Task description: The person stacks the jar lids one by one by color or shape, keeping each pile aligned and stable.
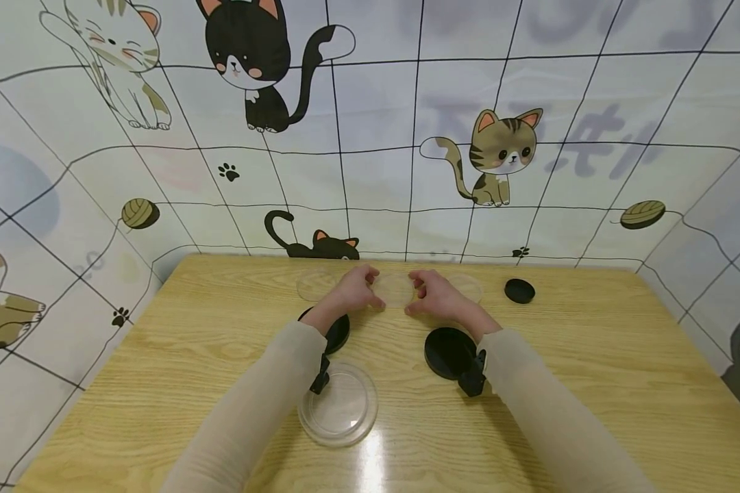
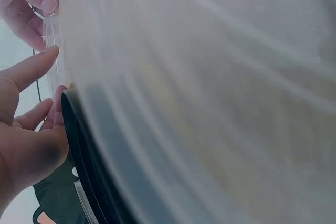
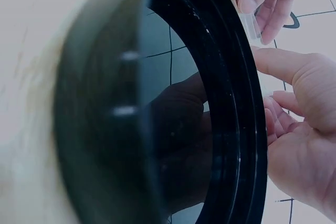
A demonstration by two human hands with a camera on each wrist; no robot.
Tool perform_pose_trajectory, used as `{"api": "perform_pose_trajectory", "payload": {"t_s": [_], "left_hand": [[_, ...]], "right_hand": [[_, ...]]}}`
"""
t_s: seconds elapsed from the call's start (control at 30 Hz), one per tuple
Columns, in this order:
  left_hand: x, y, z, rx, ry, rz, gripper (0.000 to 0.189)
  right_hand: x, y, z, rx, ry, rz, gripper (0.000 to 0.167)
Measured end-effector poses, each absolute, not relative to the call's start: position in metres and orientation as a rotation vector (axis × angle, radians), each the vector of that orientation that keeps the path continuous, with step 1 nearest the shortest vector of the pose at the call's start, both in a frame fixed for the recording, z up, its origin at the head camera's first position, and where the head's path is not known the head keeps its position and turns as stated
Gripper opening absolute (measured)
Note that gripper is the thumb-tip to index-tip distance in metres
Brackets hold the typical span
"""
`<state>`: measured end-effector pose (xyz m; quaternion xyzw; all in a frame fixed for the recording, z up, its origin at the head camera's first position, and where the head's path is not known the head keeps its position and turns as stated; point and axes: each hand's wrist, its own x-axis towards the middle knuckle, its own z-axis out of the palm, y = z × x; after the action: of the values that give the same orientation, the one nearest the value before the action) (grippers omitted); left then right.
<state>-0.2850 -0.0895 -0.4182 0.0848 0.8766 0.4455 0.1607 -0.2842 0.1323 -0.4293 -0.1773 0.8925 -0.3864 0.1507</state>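
Observation:
At the far middle of the table, a clear round plastic lid (image 1: pixel 395 290) lies between both hands. My left hand (image 1: pixel 356 290) grips its left rim, thumb nearer me and fingers behind. On the right rim, my right hand (image 1: pixel 439 294) does the same with curved fingers. Beside the hands lie two more clear discs, one on the left (image 1: pixel 311 286) and one on the right (image 1: pixel 471 287), partly hidden. Seen from the wrists, a large clear disc (image 2: pixel 210 77) fills the left view and a glossy black disc (image 3: pixel 231 98) the right one.
Under the left wrist sits a black disc (image 1: pixel 339 334), partly covered; another black disc (image 1: pixel 447 352) is by the right wrist. A small black disc (image 1: pixel 520 291) lies far right. A large clear ridged disc (image 1: pixel 339 405) is nearer me. Cat-print cloth surrounds the wooden table (image 1: pixel 592 383).

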Motion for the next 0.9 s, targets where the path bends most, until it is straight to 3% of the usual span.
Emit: {"api": "perform_pose_trajectory", "payload": {"t_s": [0.53,0.9], "left_hand": [[-0.279,-0.093,-0.419,0.311,2.557,1.25,0.07],[-0.248,-0.104,-0.4,0.419,2.44,1.447,0.073]], "right_hand": [[-0.271,0.137,-0.425,-0.495,2.577,-1.192,0.069],[-0.242,0.145,-0.407,-0.631,2.584,-1.272,0.068]]}}
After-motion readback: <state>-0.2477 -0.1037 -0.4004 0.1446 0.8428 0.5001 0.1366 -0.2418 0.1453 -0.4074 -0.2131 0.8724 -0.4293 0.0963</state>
